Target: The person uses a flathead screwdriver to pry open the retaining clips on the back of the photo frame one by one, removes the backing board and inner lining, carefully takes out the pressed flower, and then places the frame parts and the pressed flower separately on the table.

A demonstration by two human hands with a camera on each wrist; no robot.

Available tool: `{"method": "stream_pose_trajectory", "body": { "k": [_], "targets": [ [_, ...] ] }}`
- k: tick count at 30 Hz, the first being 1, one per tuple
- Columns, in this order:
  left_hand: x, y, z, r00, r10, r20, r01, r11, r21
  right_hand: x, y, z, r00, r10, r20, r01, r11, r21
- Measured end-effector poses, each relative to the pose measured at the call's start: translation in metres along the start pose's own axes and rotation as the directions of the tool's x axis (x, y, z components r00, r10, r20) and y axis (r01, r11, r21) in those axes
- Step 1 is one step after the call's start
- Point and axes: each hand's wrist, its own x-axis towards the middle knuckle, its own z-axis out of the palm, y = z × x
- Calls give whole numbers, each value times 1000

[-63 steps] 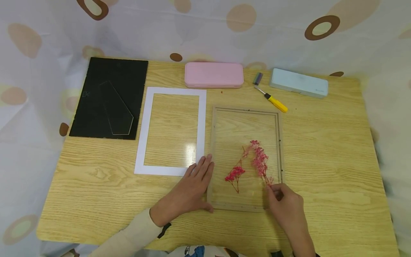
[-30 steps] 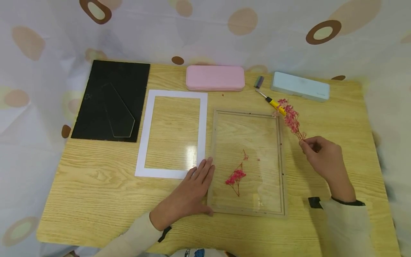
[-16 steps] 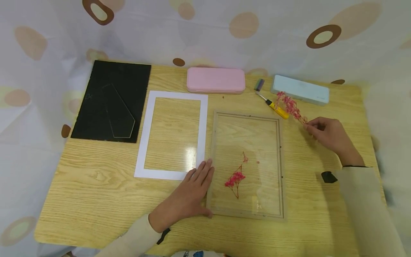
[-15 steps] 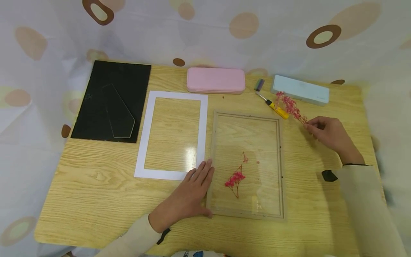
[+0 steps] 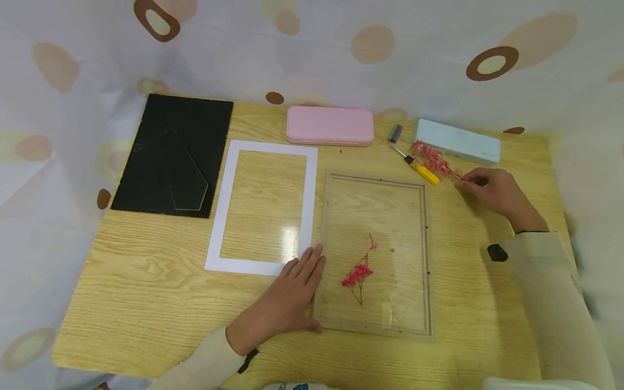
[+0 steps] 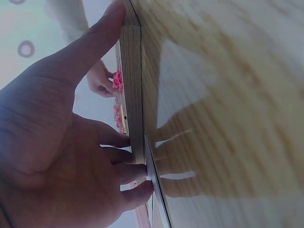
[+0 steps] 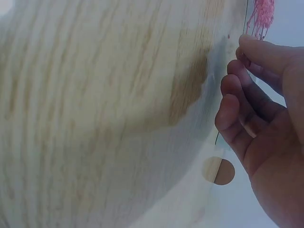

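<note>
At the right of the head view, my right hand [image 5: 497,192] pinches the stem end of a dried pink flower sprig [image 5: 431,157] between thumb and fingertips. The blossoms point left, overlapping a yellow-handled tool and a light blue case. My left hand [image 5: 285,298] lies with fingers extended along the left side of a wooden picture frame [image 5: 431,281], its fingertips at the corner of a white mat [image 5: 224,216]. Within the frame is a smaller pink sprig [image 5: 358,275], with a few loose bits. The left wrist view shows thumb and fingertips touching the frame's side [image 6: 132,85].
A black backing board [image 5: 180,157] with a stand flap lies at the back left. Along the back are a pink case [image 5: 330,124], the light blue case [image 5: 468,143], a small dark block [image 5: 395,133] and the yellow-handled tool [image 5: 427,174]. A patterned cloth [image 5: 322,49] hangs behind.
My right hand has carried the larger sprig from over the frame to the back right, near the light blue case. My left hand has stayed at the frame's side.
</note>
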Motion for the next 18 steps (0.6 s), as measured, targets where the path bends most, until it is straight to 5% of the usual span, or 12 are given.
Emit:
{"method": "stream_pose_trajectory", "body": {
  "k": [18],
  "targets": [
    [-2, -1, 1, 1000, 8, -3, -8, 1000, -3, 10, -1, 3, 1000, -19, 22, 21, 994, -109]
  ]
}}
